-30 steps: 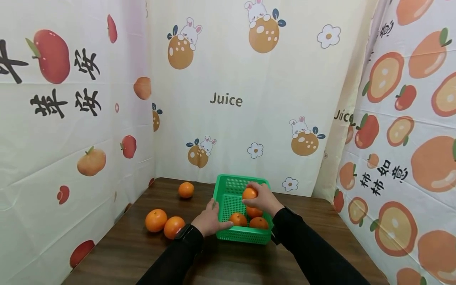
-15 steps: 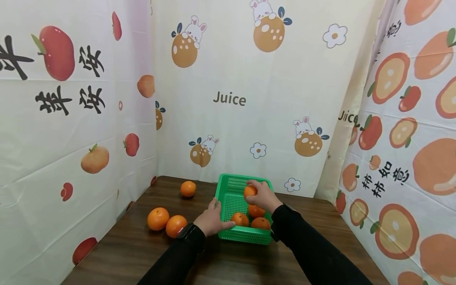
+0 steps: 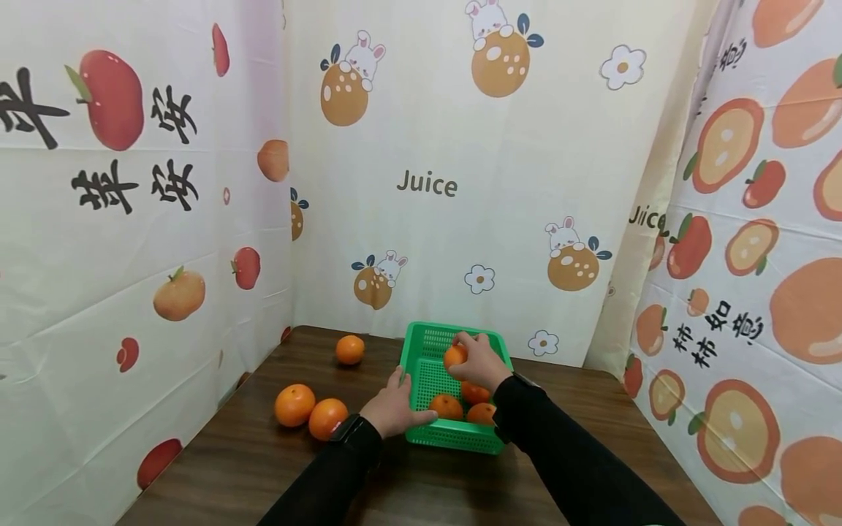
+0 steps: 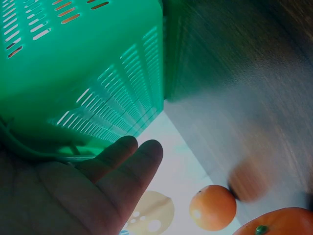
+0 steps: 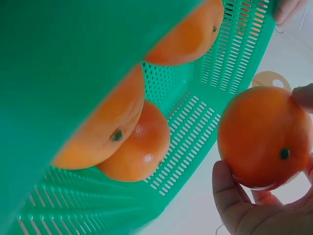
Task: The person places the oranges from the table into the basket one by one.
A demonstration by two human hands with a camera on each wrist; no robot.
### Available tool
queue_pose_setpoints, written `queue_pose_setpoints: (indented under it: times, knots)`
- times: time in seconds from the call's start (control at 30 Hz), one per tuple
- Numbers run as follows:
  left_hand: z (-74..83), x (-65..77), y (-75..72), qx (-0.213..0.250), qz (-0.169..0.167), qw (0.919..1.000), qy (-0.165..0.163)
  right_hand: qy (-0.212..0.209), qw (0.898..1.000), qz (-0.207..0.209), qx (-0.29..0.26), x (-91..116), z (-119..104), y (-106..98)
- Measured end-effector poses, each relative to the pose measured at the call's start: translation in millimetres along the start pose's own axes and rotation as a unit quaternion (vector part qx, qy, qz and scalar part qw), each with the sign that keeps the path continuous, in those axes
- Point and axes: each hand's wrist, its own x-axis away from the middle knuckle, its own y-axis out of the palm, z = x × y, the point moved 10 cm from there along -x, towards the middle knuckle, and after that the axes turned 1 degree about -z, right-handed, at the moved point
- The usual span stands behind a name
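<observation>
From the head view, a person in black sleeves (image 3: 566, 446) works at a dark wood-grain table (image 3: 427, 489), right hand (image 3: 482, 363) pinching an orange (image 3: 455, 356) between thumb and fingers, parted just to the fruit's width, over a green plastic basket (image 3: 454, 436). Three more oranges (image 3: 446, 407) sit inside, grouped toward the near end. The left hand (image 3: 392, 410), fingers extended and holding no fruit, rests at the basket's left side, thumb by the near corner. Left of it I see three loose oranges (image 3: 294, 405) on the tabletop, two side by side and one farther back, before a cloth (image 3: 427, 109) printed with rabbits and "Juice."

In the left wrist view, two fingers (image 4: 139, 171) reach out beside the slotted wall (image 4: 112, 93), loose fruit beyond.

In the right wrist view, digits grip the orange from opposite sides, its green stem button (image 5: 284, 153) showing, apart from the fruit inside the basket.
</observation>
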Motion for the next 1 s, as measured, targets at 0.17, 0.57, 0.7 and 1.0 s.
queue_pose_setpoints:
  times: [0.17, 0.57, 0.7, 1.0]
  knots:
    - [1.6, 0.3, -0.1, -0.003, 0.001, 1.0, 0.002, 0.001, 1.0, -0.015, 0.013, -2.8, -3.6, 1.9]
    - [4.3, -0.3, -2.2, -0.007, -0.001, 1.0, 0.001, -0.011, 0.996, -0.049, 0.074, -14.5, -10.9, 2.3]
    - [3.6, -1.4, -1.8, -0.012, 0.0, 0.9999, 0.003, -0.006, 0.995, -0.057, 0.081, -19.3, -11.8, 5.5]
    - [2.3, 0.3, -1.5, -0.006, -0.003, 1.0, 0.004, -0.011, 0.994, -0.064, 0.089, -30.8, -12.2, 18.1]
